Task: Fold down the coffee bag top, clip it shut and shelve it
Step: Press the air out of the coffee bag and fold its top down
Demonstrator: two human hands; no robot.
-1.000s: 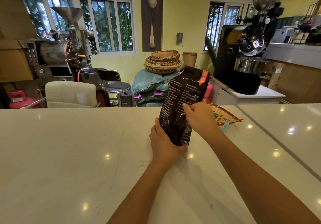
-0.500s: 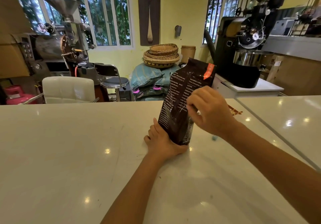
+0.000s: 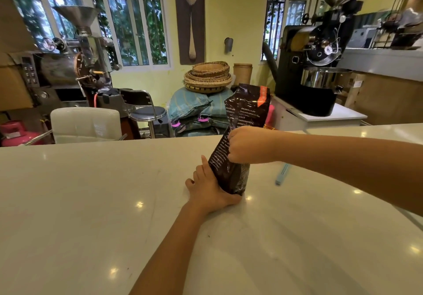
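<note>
A dark brown coffee bag (image 3: 245,111) with white print and an orange strip near its top stands nearly upright on the pale counter (image 3: 91,203). My left hand (image 3: 210,189) wraps its base from the left, palm against the counter. My right hand (image 3: 249,145) is closed around the bag's middle, squeezing it. The bag's top is unfolded and crumpled. A light blue bag clip (image 3: 282,173) lies on the counter just right of the bag, under my right forearm.
Beyond the counter stand a white chair (image 3: 85,124), a stool (image 3: 146,111), stacked sacks with woven baskets (image 3: 208,75) on top, and two coffee roasters (image 3: 320,66). A second counter section (image 3: 377,132) adjoins at the right.
My right hand slid from the bag's right edge onto its middle and closed around it. The bag came more upright. The blue clip is now uncovered beside it.
</note>
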